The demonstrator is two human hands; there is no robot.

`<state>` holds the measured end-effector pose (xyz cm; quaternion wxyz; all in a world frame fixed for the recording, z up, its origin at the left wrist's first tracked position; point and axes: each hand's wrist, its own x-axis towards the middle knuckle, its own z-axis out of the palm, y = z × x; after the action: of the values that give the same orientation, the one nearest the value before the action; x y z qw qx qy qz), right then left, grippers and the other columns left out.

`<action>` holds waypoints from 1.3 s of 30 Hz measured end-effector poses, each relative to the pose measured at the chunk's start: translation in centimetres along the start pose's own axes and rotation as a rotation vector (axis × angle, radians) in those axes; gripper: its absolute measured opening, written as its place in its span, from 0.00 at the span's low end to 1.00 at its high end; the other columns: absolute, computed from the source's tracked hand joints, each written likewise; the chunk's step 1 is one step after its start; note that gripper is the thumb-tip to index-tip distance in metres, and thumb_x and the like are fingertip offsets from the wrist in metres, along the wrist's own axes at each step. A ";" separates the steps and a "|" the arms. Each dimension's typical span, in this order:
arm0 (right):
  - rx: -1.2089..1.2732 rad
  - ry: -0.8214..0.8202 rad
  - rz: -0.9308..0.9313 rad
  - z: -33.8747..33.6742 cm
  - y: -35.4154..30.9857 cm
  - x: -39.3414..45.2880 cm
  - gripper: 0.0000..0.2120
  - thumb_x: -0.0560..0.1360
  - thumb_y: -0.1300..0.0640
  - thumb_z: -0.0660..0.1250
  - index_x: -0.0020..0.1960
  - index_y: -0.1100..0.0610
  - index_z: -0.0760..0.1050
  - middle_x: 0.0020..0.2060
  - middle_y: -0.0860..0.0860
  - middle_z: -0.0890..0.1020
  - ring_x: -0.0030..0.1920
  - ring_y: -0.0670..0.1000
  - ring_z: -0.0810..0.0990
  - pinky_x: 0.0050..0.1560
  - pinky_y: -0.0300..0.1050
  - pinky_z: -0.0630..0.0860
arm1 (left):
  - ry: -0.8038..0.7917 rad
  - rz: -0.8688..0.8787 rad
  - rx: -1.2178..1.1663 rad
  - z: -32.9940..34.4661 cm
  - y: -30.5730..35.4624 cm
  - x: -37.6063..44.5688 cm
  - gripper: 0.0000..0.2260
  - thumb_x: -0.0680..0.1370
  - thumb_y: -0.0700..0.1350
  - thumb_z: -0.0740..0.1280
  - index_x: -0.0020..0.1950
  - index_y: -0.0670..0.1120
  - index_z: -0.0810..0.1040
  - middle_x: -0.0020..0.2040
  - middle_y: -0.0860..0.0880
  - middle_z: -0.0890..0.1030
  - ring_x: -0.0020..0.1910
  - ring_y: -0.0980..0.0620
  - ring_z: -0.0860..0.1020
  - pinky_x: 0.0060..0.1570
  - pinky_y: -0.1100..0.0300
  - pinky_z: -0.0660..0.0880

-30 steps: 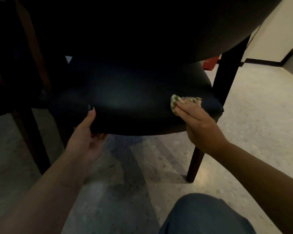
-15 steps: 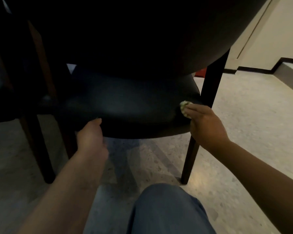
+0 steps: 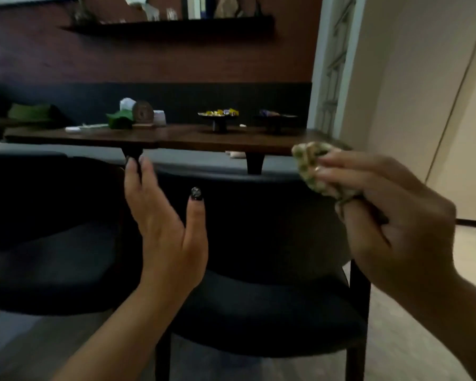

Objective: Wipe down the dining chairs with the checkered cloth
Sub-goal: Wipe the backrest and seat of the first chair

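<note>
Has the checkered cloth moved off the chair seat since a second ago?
Yes. The checkered cloth, gripped in the right hand, is now lifted clear above the chair seat, level with the table edge.

Checkered cloth (image 3: 312,171): pale cream with a green check pattern. Dining chair (image 3: 259,298) and the second chair (image 3: 47,243) to its left: dark navy to black upholstery, dark legs. Table (image 3: 176,138): dark brown wood grain. Wall (image 3: 149,56) behind: reddish brown above, a dark grey band below. Shelf (image 3: 171,27): black. Left hand (image 3: 166,232): thumbnail painted black with a pale design. Folded items (image 3: 120,119) on the table: green. Right-side wall (image 3: 423,78): cream.
</note>
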<state>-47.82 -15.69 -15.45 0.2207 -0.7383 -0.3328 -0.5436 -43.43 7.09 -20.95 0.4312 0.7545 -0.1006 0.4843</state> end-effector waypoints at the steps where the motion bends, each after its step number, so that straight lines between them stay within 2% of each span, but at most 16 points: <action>1: -0.008 0.005 0.041 -0.1 0.6 1.2 0.13 0.74 0.71 0.62 0.56 0.63 0.78 0.56 0.53 0.79 0.58 0.49 0.78 0.59 0.39 0.75 | -0.024 0.079 0.043 -0.1 0.2 1.4 0.33 0.80 0.54 0.55 0.79 0.40 0.48 0.79 0.42 0.45 0.79 0.51 0.45 0.75 0.64 0.45; 3: -0.011 -0.029 0.142 0.0 2.0 3.5 0.14 0.75 0.71 0.61 0.58 0.63 0.78 0.55 0.50 0.78 0.57 0.44 0.75 0.60 0.30 0.71 | -0.077 0.167 0.077 0.2 0.5 4.1 0.31 0.81 0.55 0.53 0.79 0.41 0.51 0.79 0.43 0.49 0.79 0.51 0.48 0.76 0.58 0.48; 4: -0.012 -0.067 0.199 0.2 2.8 4.5 0.15 0.74 0.71 0.61 0.58 0.62 0.78 0.55 0.49 0.78 0.56 0.42 0.74 0.58 0.25 0.68 | -0.129 0.187 0.089 0.4 0.6 5.7 0.31 0.80 0.57 0.53 0.79 0.43 0.53 0.79 0.44 0.52 0.78 0.52 0.49 0.75 0.60 0.50; 6: -0.012 -0.193 0.352 0.8 4.6 6.1 0.17 0.74 0.69 0.61 0.58 0.57 0.78 0.52 0.49 0.80 0.47 0.43 0.76 0.48 0.21 0.68 | -0.339 0.167 0.104 1.1 0.6 9.2 0.32 0.78 0.62 0.52 0.79 0.47 0.57 0.79 0.48 0.57 0.76 0.57 0.54 0.72 0.63 0.52; 9: 0.040 -0.439 0.663 2.1 7.1 7.7 0.14 0.77 0.63 0.61 0.58 0.51 0.77 0.49 0.51 0.80 0.39 0.48 0.78 0.35 0.36 0.75 | -0.768 0.039 0.202 1.6 0.4 14.1 0.38 0.73 0.71 0.51 0.79 0.53 0.57 0.78 0.51 0.60 0.75 0.55 0.60 0.74 0.54 0.58; 12: 0.140 -0.651 0.894 3.2 8.5 7.9 0.16 0.79 0.59 0.62 0.66 0.52 0.71 0.52 0.51 0.79 0.45 0.48 0.80 0.37 0.38 0.75 | -1.051 -0.057 0.290 1.9 -0.6 15.6 0.43 0.69 0.76 0.52 0.80 0.57 0.52 0.79 0.53 0.56 0.76 0.53 0.58 0.74 0.53 0.55; 14: 0.060 -0.749 0.850 3.5 9.1 7.8 0.18 0.79 0.59 0.61 0.68 0.52 0.70 0.57 0.49 0.77 0.50 0.46 0.77 0.41 0.37 0.73 | -1.172 -0.101 0.285 2.1 -1.2 15.5 0.43 0.69 0.75 0.53 0.80 0.59 0.48 0.80 0.55 0.53 0.77 0.53 0.54 0.73 0.53 0.52; 17: 0.002 -0.819 0.787 3.9 9.4 7.9 0.13 0.78 0.60 0.61 0.60 0.49 0.75 0.56 0.48 0.76 0.52 0.46 0.74 0.47 0.39 0.70 | -1.259 -0.095 0.254 2.7 -1.6 15.7 0.46 0.66 0.77 0.54 0.79 0.60 0.44 0.80 0.58 0.49 0.76 0.58 0.51 0.71 0.58 0.51; 19: -0.010 -0.931 0.772 4.4 9.3 8.1 0.11 0.78 0.60 0.60 0.54 0.49 0.78 0.52 0.48 0.78 0.50 0.46 0.75 0.45 0.37 0.71 | -1.274 -0.113 0.217 3.0 -2.1 15.9 0.50 0.64 0.78 0.57 0.77 0.61 0.37 0.78 0.61 0.43 0.75 0.61 0.47 0.70 0.61 0.49; 21: -0.011 -1.026 0.764 4.8 9.4 8.0 0.12 0.76 0.58 0.61 0.55 0.55 0.80 0.51 0.53 0.81 0.52 0.54 0.79 0.49 0.44 0.76 | -1.290 -0.105 0.170 3.1 -2.6 15.8 0.52 0.58 0.82 0.58 0.68 0.70 0.28 0.70 0.71 0.31 0.72 0.68 0.40 0.72 0.61 0.45; 22: 0.000 -1.050 0.769 4.9 9.5 8.0 0.13 0.76 0.57 0.61 0.56 0.56 0.80 0.51 0.55 0.82 0.53 0.57 0.79 0.53 0.48 0.76 | -1.316 -0.096 0.170 3.0 -2.6 15.7 0.48 0.56 0.84 0.57 0.61 0.75 0.26 0.64 0.77 0.29 0.69 0.72 0.37 0.73 0.60 0.42; 24: 0.045 -1.097 0.777 4.9 9.9 7.9 0.12 0.76 0.57 0.61 0.56 0.55 0.80 0.50 0.53 0.82 0.51 0.53 0.80 0.52 0.46 0.77 | -1.375 -0.096 0.218 2.9 -2.6 15.8 0.42 0.56 0.85 0.53 0.52 0.79 0.23 0.58 0.82 0.28 0.63 0.81 0.33 0.73 0.60 0.37; 26: 0.114 -1.148 0.796 4.8 10.3 7.9 0.10 0.78 0.55 0.61 0.53 0.49 0.80 0.48 0.46 0.81 0.48 0.45 0.79 0.49 0.38 0.75 | -1.448 -0.055 0.304 2.7 -2.5 15.9 0.42 0.58 0.85 0.49 0.54 0.76 0.19 0.58 0.82 0.25 0.59 0.85 0.32 0.71 0.61 0.34; 30: 0.230 -1.188 0.903 4.5 10.6 7.7 0.06 0.77 0.49 0.61 0.46 0.41 0.77 0.40 0.39 0.79 0.42 0.40 0.78 0.43 0.38 0.74 | -1.620 -0.008 0.471 2.6 -1.9 16.1 0.44 0.64 0.82 0.44 0.61 0.65 0.15 0.63 0.73 0.20 0.63 0.77 0.27 0.71 0.58 0.32; 34: 0.125 -1.175 0.892 4.2 9.9 7.6 0.08 0.76 0.48 0.58 0.48 0.40 0.74 0.41 0.37 0.77 0.41 0.41 0.76 0.40 0.41 0.75 | -1.655 0.055 0.499 2.5 -0.8 16.1 0.45 0.65 0.81 0.39 0.66 0.58 0.16 0.68 0.65 0.20 0.69 0.69 0.26 0.71 0.55 0.30; 39: 0.033 -1.145 0.956 4.0 9.1 7.9 0.08 0.74 0.49 0.59 0.48 0.40 0.74 0.44 0.38 0.77 0.39 0.42 0.74 0.34 0.40 0.70 | -1.702 0.043 0.589 2.8 -0.6 15.8 0.44 0.66 0.79 0.36 0.75 0.59 0.28 0.77 0.53 0.29 0.75 0.56 0.30 0.74 0.46 0.34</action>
<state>-37.06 -17.08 -8.85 0.2363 -0.9667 -0.0464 0.0864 -33.26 9.53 -8.82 -0.0091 0.9359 -0.2716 -0.2240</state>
